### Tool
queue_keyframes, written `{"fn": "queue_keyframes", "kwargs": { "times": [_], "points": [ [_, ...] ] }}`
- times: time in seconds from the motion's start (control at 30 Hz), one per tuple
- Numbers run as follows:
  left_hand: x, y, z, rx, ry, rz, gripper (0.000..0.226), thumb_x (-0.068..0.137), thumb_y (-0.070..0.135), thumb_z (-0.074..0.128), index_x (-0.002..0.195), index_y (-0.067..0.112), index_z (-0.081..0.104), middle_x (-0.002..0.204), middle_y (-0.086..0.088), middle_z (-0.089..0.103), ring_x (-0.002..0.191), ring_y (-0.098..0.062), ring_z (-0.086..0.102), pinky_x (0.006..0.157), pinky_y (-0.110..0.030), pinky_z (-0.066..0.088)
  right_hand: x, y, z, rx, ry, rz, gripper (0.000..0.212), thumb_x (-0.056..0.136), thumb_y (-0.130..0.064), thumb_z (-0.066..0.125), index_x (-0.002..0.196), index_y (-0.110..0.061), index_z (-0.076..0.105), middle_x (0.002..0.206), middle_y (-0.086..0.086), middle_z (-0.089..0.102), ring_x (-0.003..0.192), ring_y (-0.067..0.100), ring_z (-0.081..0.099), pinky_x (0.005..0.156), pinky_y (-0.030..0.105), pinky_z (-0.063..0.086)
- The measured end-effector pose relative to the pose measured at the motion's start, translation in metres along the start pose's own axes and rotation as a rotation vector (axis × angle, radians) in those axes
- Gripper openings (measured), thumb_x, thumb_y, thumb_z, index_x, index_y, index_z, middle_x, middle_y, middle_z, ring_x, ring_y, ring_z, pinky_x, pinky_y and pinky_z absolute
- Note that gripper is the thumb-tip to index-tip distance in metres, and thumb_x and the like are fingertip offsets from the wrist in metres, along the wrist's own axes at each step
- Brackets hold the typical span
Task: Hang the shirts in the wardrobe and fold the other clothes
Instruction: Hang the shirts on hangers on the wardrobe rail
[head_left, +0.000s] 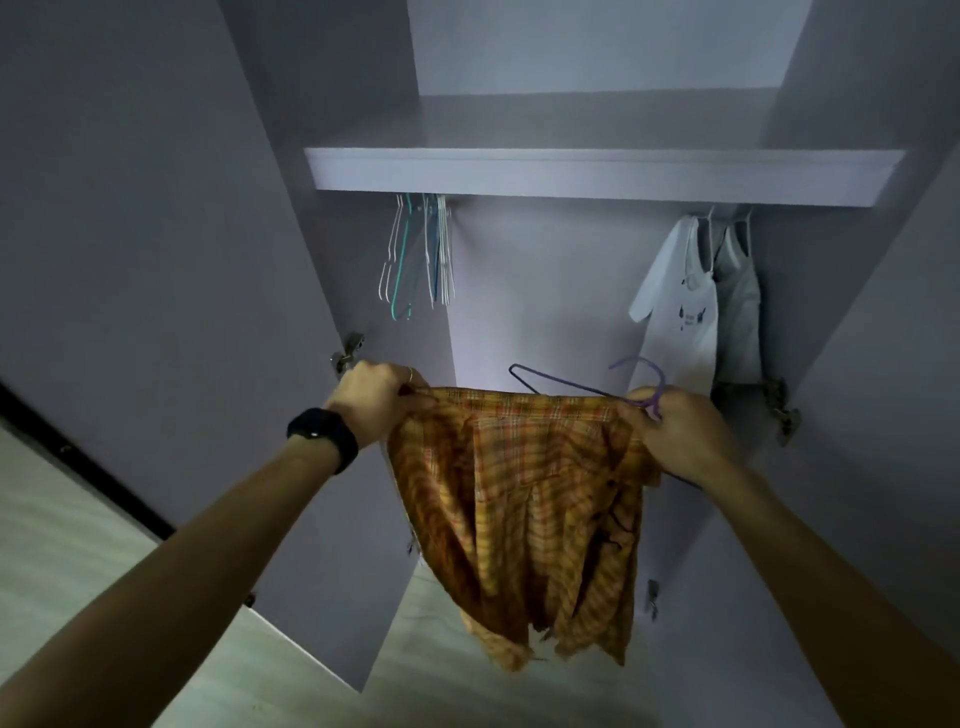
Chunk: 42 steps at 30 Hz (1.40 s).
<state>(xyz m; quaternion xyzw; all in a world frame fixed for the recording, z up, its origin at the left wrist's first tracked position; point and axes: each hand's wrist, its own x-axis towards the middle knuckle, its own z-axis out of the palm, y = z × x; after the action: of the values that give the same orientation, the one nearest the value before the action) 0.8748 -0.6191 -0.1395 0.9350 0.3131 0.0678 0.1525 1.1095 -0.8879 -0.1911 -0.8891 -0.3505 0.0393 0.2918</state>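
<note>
An orange plaid shirt (524, 509) hangs stretched between my two hands in front of the open wardrobe (597, 171). My left hand (374, 400) pinches its top left edge. My right hand (675, 431) grips the top right edge together with a purple wire hanger (566, 382), whose hook curls up above my fingers and whose frame runs behind the shirt's top edge. The shirt's lower part dangles loose and crumpled.
Several empty hangers (421, 254) hang at the rail's left end under the shelf. A white printed shirt (680, 306) and a grey garment (737, 306) hang at the right. Both wardrobe doors (156, 234) stand open beside me. Pale floor (78, 525) lies below.
</note>
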Motion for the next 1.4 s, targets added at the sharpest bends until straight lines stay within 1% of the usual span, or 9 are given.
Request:
{"fn": "queue_keyframes", "kwargs": {
  "times": [0.17, 0.4, 0.5, 0.67, 0.8, 1.03, 1.27, 1.33, 1.4],
  "points": [
    [0.018, 0.017, -0.012, -0.245, -0.015, -0.011, 0.023, 0.090, 0.045, 0.069, 0.102, 0.028, 0.077, 0.095, 0.014, 0.071, 0.085, -0.001, 0.064, 0.075, -0.010, 0.046, -0.011, 0.007, 0.008, 0.145, -0.015, 0.147, 0.030, 0.098, -0.044, 0.057, 0.080, -0.023, 0.066, 0.075, -0.001, 0.062, 0.077, 0.023, 0.061, 0.062, 0.029, 0.041],
    [0.032, 0.034, 0.009, -0.118, 0.017, -0.089, 0.024, 0.091, 0.044, 0.066, 0.103, 0.027, 0.079, 0.105, 0.005, 0.073, 0.094, -0.016, 0.065, 0.088, -0.028, 0.054, -0.058, -0.017, -0.006, 0.545, 0.108, 0.211, 0.048, 0.095, -0.022, 0.061, 0.049, -0.037, 0.064, 0.059, 0.009, 0.058, 0.063, 0.025, 0.054, 0.065, 0.037, 0.044],
    [0.035, 0.042, 0.015, -0.151, 0.006, -0.129, 0.029, 0.092, 0.047, 0.065, 0.106, 0.025, 0.078, 0.107, 0.003, 0.073, 0.087, -0.014, 0.062, 0.080, -0.023, 0.050, -0.081, -0.030, -0.015, 0.631, 0.011, 0.157, 0.034, 0.088, -0.026, 0.060, 0.057, -0.034, 0.073, 0.062, 0.026, 0.052, 0.056, 0.026, 0.048, 0.059, 0.035, 0.039],
    [0.022, 0.081, 0.014, -0.190, 0.009, 0.016, 0.022, 0.091, 0.040, 0.069, 0.101, 0.025, 0.080, 0.103, 0.005, 0.076, 0.090, -0.012, 0.067, 0.082, -0.018, 0.052, -0.073, -0.040, 0.002, 0.408, -0.155, 0.157, 0.031, 0.098, -0.025, 0.053, 0.080, -0.023, 0.078, 0.041, -0.014, 0.050, 0.043, 0.004, 0.048, 0.050, 0.021, 0.032],
    [0.000, 0.107, 0.011, -0.257, 0.017, 0.192, 0.014, 0.090, 0.036, 0.071, 0.095, 0.027, 0.081, 0.097, 0.014, 0.076, 0.083, 0.003, 0.066, 0.073, -0.002, 0.044, -0.052, -0.065, 0.021, 0.445, -0.207, 0.175, 0.038, 0.096, -0.023, 0.052, 0.066, -0.001, 0.059, 0.050, -0.002, 0.044, 0.050, 0.013, 0.042, 0.053, 0.027, 0.033],
    [-0.027, 0.081, 0.005, 0.087, -0.010, 0.474, 0.046, 0.084, 0.069, 0.040, 0.093, 0.034, 0.069, 0.113, 0.023, 0.055, 0.104, -0.001, 0.048, 0.098, -0.037, 0.037, -0.031, -0.088, 0.021, 0.604, -0.067, 0.069, 0.037, 0.091, -0.026, 0.057, 0.058, -0.011, 0.056, 0.057, 0.001, 0.055, 0.059, 0.017, 0.053, 0.064, 0.034, 0.042],
    [-0.012, 0.098, 0.002, 0.002, 0.035, 0.455, 0.021, 0.100, 0.033, 0.055, 0.099, 0.020, 0.039, 0.072, 0.003, 0.057, 0.057, -0.018, 0.055, 0.056, -0.040, 0.047, -0.009, -0.092, -0.007, 0.554, 0.068, -0.086, 0.025, 0.085, -0.027, 0.061, 0.062, -0.031, 0.071, 0.061, -0.021, 0.063, 0.070, 0.009, 0.061, 0.073, 0.033, 0.050],
    [-0.003, 0.099, 0.001, -0.022, 0.024, 0.407, 0.019, 0.102, 0.025, 0.052, 0.116, 0.016, 0.041, 0.084, -0.004, 0.066, 0.068, -0.028, 0.061, 0.064, -0.045, 0.051, -0.009, -0.081, -0.005, 0.517, 0.295, -0.221, 0.004, 0.087, -0.024, 0.069, 0.083, -0.023, 0.070, 0.075, -0.019, 0.065, 0.077, 0.007, 0.060, 0.075, 0.030, 0.050],
    [0.006, 0.096, -0.002, -0.013, 0.114, 0.410, 0.023, 0.103, 0.021, 0.052, 0.122, 0.011, 0.056, 0.103, -0.011, 0.069, 0.088, -0.036, 0.065, 0.078, -0.044, 0.053, -0.017, -0.068, 0.002, 0.397, 0.623, -0.317, 0.023, 0.085, -0.028, 0.072, 0.099, -0.011, 0.066, 0.097, -0.004, 0.062, 0.092, 0.012, 0.055, 0.080, 0.021, 0.046]
  ]
}}
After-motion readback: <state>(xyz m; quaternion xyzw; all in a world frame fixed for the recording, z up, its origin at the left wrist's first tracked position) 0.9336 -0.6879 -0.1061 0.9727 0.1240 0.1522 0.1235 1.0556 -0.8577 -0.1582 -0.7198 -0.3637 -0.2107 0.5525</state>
